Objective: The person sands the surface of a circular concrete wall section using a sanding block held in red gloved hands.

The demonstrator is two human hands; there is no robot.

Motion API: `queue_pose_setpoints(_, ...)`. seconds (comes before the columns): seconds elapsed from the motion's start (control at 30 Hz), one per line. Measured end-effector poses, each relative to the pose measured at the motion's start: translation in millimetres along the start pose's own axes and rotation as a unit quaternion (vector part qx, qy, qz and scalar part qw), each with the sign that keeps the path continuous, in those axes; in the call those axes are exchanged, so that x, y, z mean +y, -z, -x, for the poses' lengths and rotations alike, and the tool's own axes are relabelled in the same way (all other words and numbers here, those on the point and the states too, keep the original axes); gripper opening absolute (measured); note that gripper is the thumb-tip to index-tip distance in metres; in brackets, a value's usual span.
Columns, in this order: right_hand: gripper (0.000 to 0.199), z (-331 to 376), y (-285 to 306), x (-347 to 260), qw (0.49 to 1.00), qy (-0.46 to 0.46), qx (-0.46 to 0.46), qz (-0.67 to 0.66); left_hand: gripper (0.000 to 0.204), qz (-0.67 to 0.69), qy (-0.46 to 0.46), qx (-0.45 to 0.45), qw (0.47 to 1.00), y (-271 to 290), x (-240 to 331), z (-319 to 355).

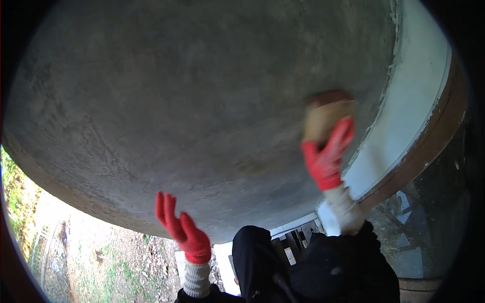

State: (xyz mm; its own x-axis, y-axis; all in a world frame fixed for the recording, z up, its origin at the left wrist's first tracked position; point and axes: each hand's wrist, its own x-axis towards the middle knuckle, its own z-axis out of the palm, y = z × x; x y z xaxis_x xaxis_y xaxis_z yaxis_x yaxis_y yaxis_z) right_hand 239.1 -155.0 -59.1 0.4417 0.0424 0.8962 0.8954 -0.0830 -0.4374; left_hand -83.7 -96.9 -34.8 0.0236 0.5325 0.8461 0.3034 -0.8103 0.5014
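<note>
My right hand (329,154), in a red-coated glove with a pale knit cuff, grips a tan block (323,119) with a dark reddish-brown far edge. The block is blurred and looks pressed to the broad grey plastered surface (202,91); whether it is a sponge or sandpaper on a block I cannot make out. Lower left, my left hand (184,227) wears a matching red glove. Its fingers are raised and apart, with nothing in them, near the lower edge of the grey surface.
Along the right, a white band (399,131) meets the grey surface at a rough seam, with a brown border (429,151) beyond it. Stony, grassy ground (116,257) lies far below at left. Dark flooring with pale scraps (411,260) shows at lower right.
</note>
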Motion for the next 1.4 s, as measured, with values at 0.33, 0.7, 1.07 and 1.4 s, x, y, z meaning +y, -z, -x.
queue_pose_setpoints(0.33, 0.078, 47.6, -19.5, -32.8, 0.959, 0.242, -0.135, -0.057, 0.052, -0.008, -0.118, -0.06, 0.991, -77.9, 49.2, -32.4)
queue_pose_setpoints(0.7, 0.091, -41.6, 40.8, 111.5, 0.964, -0.252, 0.053, 0.065, 0.063, -0.261, -0.348, 0.041, 0.9, -71.5, 3.7, -133.5)
queue_pose_setpoints(1.07, 0.073, 41.3, 14.4, 52.0, 0.998, 0.029, -0.062, 0.009, 0.058, -0.38, -0.429, 0.016, 0.82, -51.7, -3.0, -163.4)
queue_pose_setpoints(1.4, 0.078, 60.3, 8.7, 54.0, 0.991, 0.09, -0.081, -0.055, 0.053, -0.383, -0.458, -0.003, 0.802, -65.2, -4.8, -167.8)
